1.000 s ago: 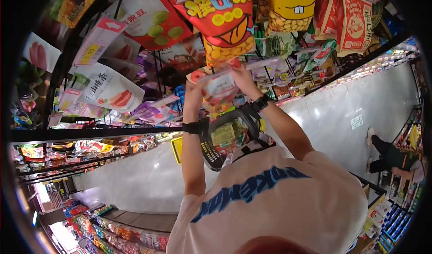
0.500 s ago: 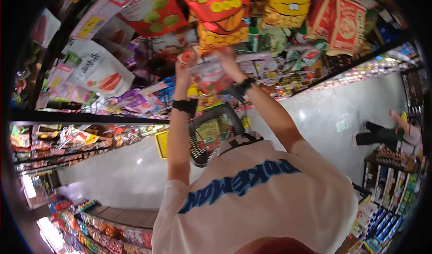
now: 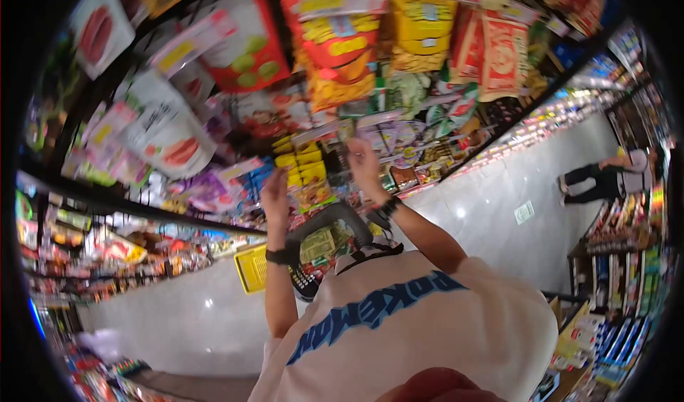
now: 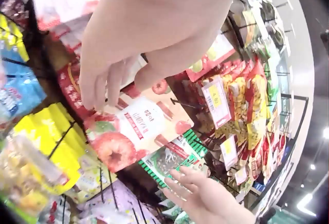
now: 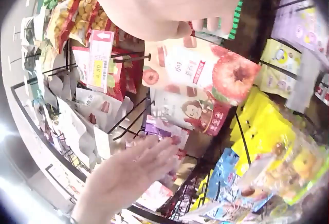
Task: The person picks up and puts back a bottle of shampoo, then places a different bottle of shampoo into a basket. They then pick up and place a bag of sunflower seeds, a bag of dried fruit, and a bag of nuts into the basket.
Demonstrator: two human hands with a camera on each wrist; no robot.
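My left hand (image 3: 276, 197) and right hand (image 3: 365, 165) are held apart before the snack rack, with nothing in either. In the left wrist view a pink-and-white snack pouch (image 4: 139, 124) printed with red fruit hangs at the rack. The left fingers (image 4: 100, 88) point down and overlap its edge in that view. Below it the right hand's palm shows, fingers spread. From the right wrist view the same pouch (image 5: 200, 70) sits just under the right hand, partly over a pouch with a cartoon face (image 5: 193, 112); the left hand (image 5: 131, 172) is off to its side.
Red and yellow nut bags (image 3: 342, 60) hang above the hands, small yellow packs (image 3: 303, 165) between them. A black shopping basket (image 3: 342, 220) with goods is against my body. A yellow basket (image 3: 251, 268) stands left. Another person (image 3: 613, 174) is farther along the aisle.
Both hands held the fruit pouch a second ago. They have since let go of it, moved apart and come lower in the head view. The view has also shifted.
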